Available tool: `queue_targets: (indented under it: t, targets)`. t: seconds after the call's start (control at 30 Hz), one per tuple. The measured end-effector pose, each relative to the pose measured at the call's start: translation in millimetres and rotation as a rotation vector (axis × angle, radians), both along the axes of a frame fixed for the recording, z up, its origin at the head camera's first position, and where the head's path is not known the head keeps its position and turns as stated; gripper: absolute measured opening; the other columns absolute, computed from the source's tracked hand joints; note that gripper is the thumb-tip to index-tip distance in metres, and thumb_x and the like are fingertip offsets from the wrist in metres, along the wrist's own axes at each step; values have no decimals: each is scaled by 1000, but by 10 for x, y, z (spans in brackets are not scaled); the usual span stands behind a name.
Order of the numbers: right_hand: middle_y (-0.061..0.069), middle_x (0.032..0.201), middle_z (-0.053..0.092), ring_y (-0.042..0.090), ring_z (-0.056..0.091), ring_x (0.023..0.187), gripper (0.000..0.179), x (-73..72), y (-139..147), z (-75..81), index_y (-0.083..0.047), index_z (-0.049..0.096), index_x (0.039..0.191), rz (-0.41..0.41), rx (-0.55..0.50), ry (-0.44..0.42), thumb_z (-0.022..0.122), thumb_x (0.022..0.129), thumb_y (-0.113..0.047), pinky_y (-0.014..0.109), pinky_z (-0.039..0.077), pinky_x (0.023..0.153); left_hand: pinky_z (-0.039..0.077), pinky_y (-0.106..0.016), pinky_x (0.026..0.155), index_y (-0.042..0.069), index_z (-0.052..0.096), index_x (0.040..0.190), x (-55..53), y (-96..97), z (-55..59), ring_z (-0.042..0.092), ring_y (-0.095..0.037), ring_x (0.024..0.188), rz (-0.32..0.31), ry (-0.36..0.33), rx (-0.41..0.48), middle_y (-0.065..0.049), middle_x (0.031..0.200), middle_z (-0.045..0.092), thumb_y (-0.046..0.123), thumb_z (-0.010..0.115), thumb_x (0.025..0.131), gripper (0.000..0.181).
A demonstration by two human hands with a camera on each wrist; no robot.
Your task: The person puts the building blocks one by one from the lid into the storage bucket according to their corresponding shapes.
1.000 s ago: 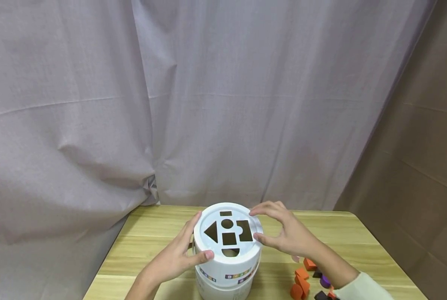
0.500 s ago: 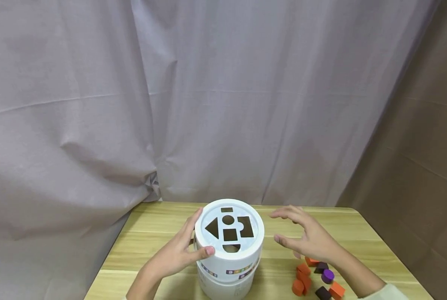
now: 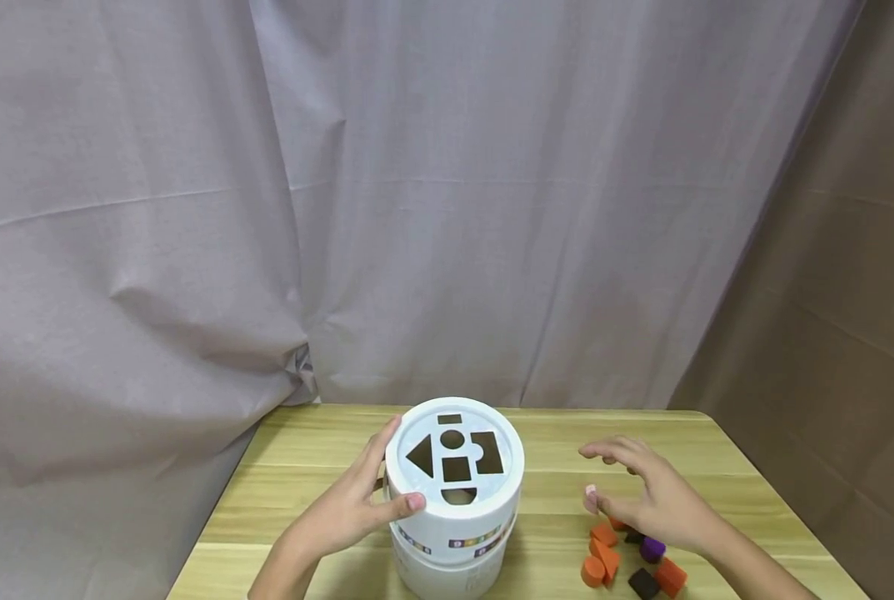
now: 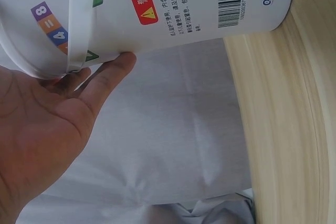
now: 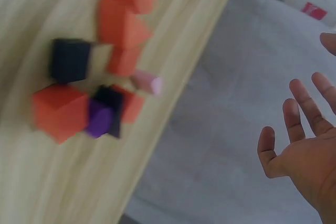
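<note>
White bucket (image 3: 454, 500) blocked table (image 3: 312, 483) centre; block cluster (image 3: 626, 558) crowded front-right under right hand (image 3: 652, 496). Open wood between bucket & blocks, also far edge.

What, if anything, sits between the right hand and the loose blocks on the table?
Nothing visible. The open right hand hovers directly above the blocks, with only air between. The white bucket, held by the left hand, stands off to the side.
</note>
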State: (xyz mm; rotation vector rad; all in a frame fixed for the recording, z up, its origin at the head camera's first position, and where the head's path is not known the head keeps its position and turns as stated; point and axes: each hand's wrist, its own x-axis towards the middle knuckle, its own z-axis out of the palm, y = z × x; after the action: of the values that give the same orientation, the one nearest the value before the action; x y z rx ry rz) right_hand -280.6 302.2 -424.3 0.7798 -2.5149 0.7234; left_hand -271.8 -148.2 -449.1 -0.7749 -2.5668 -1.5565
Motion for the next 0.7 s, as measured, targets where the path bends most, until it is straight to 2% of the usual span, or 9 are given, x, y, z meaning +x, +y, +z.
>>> queue_targets:
  t: [0.17, 0.27, 0.4, 0.5, 0.6, 0.7]
  targets:
    - [-15, 127, 73, 2, 59, 111, 58, -32, 162, -224, -35, 73, 132, 22, 36, 49, 99, 83, -20, 30, 58, 87, 48, -66, 122, 34, 10, 179, 16, -18, -7, 32, -40, 167, 3, -6, 0, -8, 187, 15, 39, 87, 98, 112]
    - [-15, 126, 73, 4, 60, 113, 57, -67, 219, -361, -36, 74, 130, 12, 53, 55, 100, 82, -22, 31, 59, 86, 48, -66, 122, 34, 10, 178, 29, -30, -6, 32, -39, 167, 7, -8, 0, -8, 187, 15, 40, 87, 98, 112]
    - [-13, 123, 74, 4, 60, 112, 55, -108, 260, -524, -36, 75, 127, -2, 65, 50, 101, 81, -22, 32, 58, 85, 48, -65, 122, 35, 10, 178, 54, -44, -15, 32, -39, 167, 4, 0, -5, -8, 186, 16, 39, 87, 97, 112]
    - [-11, 121, 75, 3, 58, 107, 52, -163, 256, -602, -31, 77, 124, -23, 64, 10, 101, 80, -18, 29, 56, 82, 48, -66, 122, 35, 10, 178, 82, -55, -25, 33, -40, 166, 4, 9, -5, -9, 186, 17, 38, 88, 97, 113]
    - [-11, 113, 74, 8, 59, 101, 40, -230, 229, -646, -24, 80, 117, -123, 83, -66, 99, 82, -20, 30, 55, 77, 48, -69, 121, 38, 9, 178, 104, -60, -27, 34, -42, 165, 10, 16, -7, -8, 186, 17, 38, 88, 97, 113]
    - [-8, 102, 73, 15, 60, 93, 27, -313, 195, -671, -18, 81, 109, -279, 139, -160, 95, 88, -29, 39, 50, 77, 47, -70, 121, 40, 9, 178, 103, -55, -38, 34, -43, 165, 18, 16, -11, -8, 187, 16, 39, 88, 96, 113]
